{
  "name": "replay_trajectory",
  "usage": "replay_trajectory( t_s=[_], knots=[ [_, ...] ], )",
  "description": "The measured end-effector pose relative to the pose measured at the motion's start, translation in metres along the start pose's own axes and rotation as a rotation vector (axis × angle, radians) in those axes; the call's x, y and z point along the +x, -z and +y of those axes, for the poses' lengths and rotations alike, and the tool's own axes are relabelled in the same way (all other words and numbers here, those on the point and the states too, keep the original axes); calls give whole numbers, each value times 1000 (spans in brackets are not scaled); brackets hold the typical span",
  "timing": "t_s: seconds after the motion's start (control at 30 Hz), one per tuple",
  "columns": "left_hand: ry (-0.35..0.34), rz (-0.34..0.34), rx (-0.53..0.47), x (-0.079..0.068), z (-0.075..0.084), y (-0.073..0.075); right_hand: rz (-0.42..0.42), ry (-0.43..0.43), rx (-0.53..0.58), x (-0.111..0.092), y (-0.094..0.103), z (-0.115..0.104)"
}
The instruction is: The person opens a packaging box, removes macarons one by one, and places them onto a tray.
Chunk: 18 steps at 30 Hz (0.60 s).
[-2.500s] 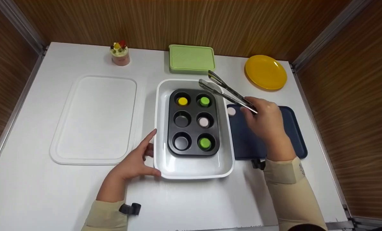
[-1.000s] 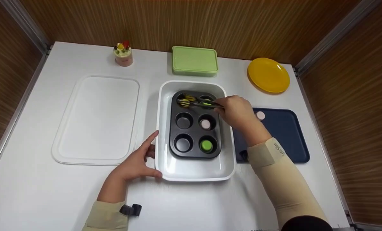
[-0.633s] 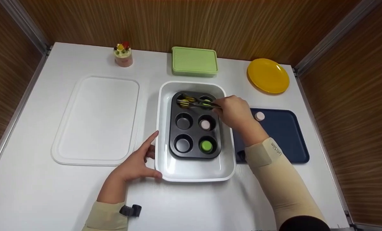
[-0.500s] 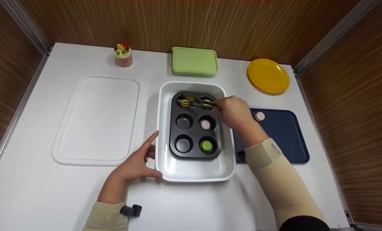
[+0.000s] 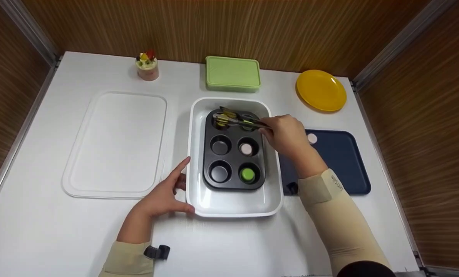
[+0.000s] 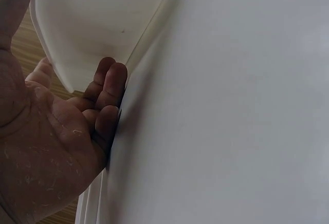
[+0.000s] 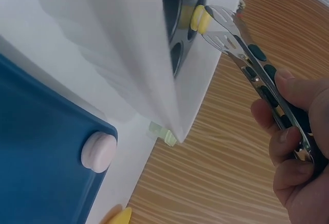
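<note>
My right hand (image 5: 289, 140) grips metal tongs (image 7: 234, 38), whose slotted tips are around a yellow macaron (image 7: 199, 20) at the far left cup of the dark muffin pan (image 5: 233, 159). The pan lies inside a deep white tub (image 5: 233, 206). Its right column holds a pink macaron (image 5: 246, 149) in the middle and a green macaron (image 5: 247, 175) at the near end; another green one at the far end is mostly hidden under the tongs. With thumb and index finger spread, my left hand (image 5: 162, 196) touches the tub's left side, the other fingers bent beneath.
Right of the tub, a navy tray (image 5: 337, 165) bears one pink macaron (image 5: 312, 139). A flat white lid (image 5: 116, 146) lies on the left. Along the back stand a dessert cup (image 5: 147, 69), a green lidded box (image 5: 232, 73) and a yellow plate (image 5: 321, 90).
The tongs went from over the tub's far right rim to the yellow macaron, their tips closing in around it; just now they rose slightly. My left hand stayed at the tub.
</note>
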<state>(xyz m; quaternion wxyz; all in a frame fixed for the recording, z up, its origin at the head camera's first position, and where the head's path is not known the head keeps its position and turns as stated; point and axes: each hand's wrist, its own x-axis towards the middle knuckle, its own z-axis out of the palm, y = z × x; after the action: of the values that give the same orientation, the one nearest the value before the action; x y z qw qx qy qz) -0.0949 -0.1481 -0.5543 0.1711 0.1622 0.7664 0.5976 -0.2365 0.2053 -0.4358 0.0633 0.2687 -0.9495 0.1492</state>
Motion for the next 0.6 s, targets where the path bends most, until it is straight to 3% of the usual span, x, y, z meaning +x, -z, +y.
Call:
replay_trajectory(
  t_s=[0.6],
  knots=[
    [4,-8,-14,0,0,0,133,-22,25,-21,20,13]
  ],
)
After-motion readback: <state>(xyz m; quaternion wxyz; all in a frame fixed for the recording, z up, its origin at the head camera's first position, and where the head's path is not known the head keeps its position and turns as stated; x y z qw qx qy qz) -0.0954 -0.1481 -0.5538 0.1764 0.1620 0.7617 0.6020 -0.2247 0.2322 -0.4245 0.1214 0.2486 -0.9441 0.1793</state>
